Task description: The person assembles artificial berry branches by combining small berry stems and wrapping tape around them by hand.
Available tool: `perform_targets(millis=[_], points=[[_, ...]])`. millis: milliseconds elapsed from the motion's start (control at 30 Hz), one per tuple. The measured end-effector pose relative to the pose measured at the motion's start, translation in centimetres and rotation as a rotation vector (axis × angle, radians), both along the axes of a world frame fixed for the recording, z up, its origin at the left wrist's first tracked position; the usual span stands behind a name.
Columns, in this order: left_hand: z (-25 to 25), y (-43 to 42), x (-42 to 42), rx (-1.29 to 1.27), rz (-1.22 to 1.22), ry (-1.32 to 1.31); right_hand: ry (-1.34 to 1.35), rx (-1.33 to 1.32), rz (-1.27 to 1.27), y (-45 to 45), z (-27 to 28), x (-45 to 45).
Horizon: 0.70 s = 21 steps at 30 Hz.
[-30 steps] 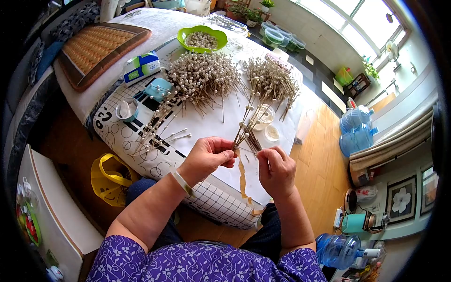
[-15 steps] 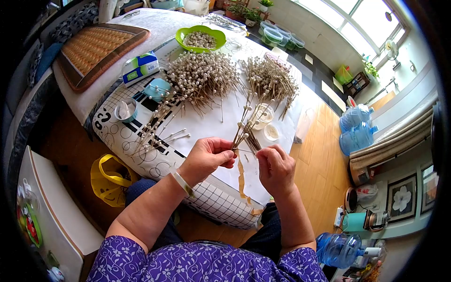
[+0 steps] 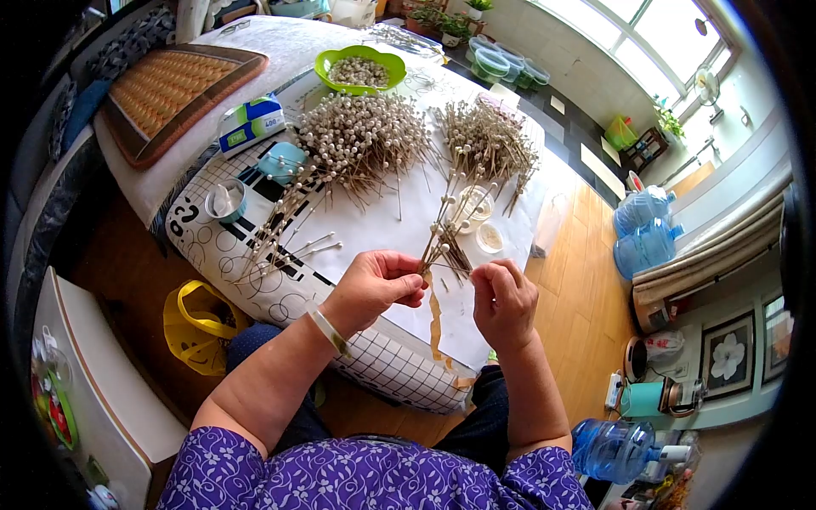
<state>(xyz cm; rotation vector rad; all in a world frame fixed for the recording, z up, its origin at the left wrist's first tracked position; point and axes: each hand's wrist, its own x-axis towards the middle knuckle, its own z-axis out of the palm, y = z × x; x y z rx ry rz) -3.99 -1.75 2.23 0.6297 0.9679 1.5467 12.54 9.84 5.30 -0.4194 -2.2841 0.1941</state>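
My left hand (image 3: 374, 289) pinches the stems of a small sprig with white buds (image 3: 444, 228) between thumb and fingertips. Below those fingers dangles a wavy strip of brown tape (image 3: 436, 319). To the right, my right hand (image 3: 506, 304) is closed in a pinch at about the same height; what its fingertips hold, if anything, is too fine to make out. Behind the sprig lie short brown stems (image 3: 457, 257) and a small round tub (image 3: 489, 239). Farther back are a large heap of white-budded stems (image 3: 365, 136) and a second heap (image 3: 484, 140).
A green bowl (image 3: 398, 70) of loose white buds stands at the back. On the left are a tissue pack (image 3: 252, 124), a blue cup (image 3: 226, 201) and scattered budded stems (image 3: 289, 229). A yellow bag (image 3: 194, 327) sits on the floor; blue water bottles (image 3: 643, 248) stand right.
My right hand has shifted slightly to the right, away from the sprig, still pinched. My left hand and the sprig have hardly moved.
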Motion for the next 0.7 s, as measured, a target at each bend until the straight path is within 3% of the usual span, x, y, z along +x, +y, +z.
perform_targets(millis=[133, 267, 500, 700], points=[[0.0, 0.0, 0.2, -0.012, 0.035, 0.021, 0.137, -0.055, -0.074, 1.0, -0.2, 0.9], [0.1, 0.0, 0.1, -0.017, 0.032, 0.015, 0.055, -0.144, -0.409, 6.2, -3.5, 3.1], [0.3, -0.2, 0.3, -0.023, 0.021, 0.023, -0.235, -0.135, -0.462, 10.4, -8.2, 1.9], [0.4, -0.3, 0.0, 0.027, -0.050, 0.012, -0.172, -0.028, -0.365, 8.6, -6.9, 1.0]])
